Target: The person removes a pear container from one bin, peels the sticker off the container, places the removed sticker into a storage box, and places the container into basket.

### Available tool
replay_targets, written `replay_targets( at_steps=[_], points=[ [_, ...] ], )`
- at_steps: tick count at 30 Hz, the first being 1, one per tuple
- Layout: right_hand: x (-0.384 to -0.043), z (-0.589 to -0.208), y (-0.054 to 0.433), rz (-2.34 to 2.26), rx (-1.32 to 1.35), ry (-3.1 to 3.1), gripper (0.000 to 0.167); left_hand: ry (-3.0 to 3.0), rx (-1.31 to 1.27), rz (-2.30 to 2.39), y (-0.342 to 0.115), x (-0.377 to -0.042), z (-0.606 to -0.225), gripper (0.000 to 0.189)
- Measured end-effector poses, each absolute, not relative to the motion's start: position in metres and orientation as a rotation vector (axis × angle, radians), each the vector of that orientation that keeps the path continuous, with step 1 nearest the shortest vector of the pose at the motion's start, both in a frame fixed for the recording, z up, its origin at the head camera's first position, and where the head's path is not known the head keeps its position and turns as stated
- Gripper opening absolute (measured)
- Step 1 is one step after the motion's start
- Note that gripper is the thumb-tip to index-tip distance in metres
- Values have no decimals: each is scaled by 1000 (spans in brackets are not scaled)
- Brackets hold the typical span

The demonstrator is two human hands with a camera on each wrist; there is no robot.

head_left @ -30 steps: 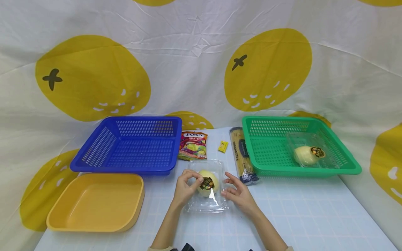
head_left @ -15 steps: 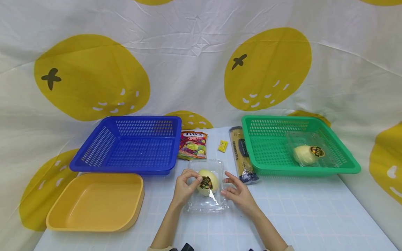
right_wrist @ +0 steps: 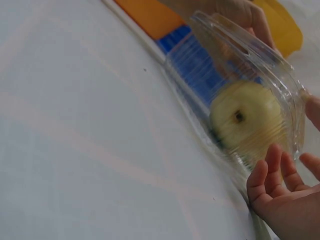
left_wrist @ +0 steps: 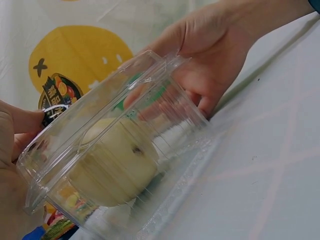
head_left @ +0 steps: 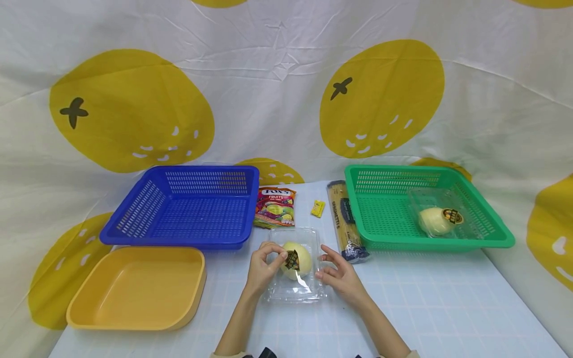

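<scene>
A clear plastic clamshell box (head_left: 297, 291) with one pale yellow round fruit (head_left: 302, 263) inside stands on the table in front of me. My left hand (head_left: 264, 266) pinches the left edge of a dark oval sticker (head_left: 292, 260) between thumb and fingers. In the left wrist view the sticker (left_wrist: 59, 95) stands up from the lid, part of it peeled away. At the box's right side, my right hand (head_left: 340, 276) rests with fingers loosely bent and fingertips at the rim. The right wrist view shows those fingers (right_wrist: 274, 167) beside the box wall, gripping nothing.
A blue basket (head_left: 179, 241) and a yellow tub (head_left: 134, 325) stand on the left. Behind the box lie a candy bag (head_left: 275, 206), a small yellow packet (head_left: 318, 209) and a spaghetti pack (head_left: 342, 219). The green basket (head_left: 429, 243) at right holds another boxed fruit (head_left: 434, 221).
The sticker has been pulled further up from the lid and folds toward my left hand, showing narrower over the fruit. Both hands and the box keep nearly the same place.
</scene>
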State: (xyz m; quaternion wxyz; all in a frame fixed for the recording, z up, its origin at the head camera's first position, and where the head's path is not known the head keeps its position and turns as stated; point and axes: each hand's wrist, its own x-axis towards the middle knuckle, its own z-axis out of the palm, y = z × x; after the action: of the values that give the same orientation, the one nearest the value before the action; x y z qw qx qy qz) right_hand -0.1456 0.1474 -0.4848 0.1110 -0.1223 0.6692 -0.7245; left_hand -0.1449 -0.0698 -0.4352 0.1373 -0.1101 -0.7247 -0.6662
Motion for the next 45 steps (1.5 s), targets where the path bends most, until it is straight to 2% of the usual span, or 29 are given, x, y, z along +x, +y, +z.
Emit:
replay_targets(
  at_steps=[20,32,45],
  points=[
    [-144,-483,147,-2156,-408,1964,75,-2062,-291,-1962,-69,-145,-436,3],
    [-145,-483,149,-2123,-352,1979,76,-1956,-185,-2156,-77,-158,-461,8],
    [-145,-484,149,-2125,-355,1960,75,-2043,-136,-2092,-94,-138,-446,10]
  ],
)
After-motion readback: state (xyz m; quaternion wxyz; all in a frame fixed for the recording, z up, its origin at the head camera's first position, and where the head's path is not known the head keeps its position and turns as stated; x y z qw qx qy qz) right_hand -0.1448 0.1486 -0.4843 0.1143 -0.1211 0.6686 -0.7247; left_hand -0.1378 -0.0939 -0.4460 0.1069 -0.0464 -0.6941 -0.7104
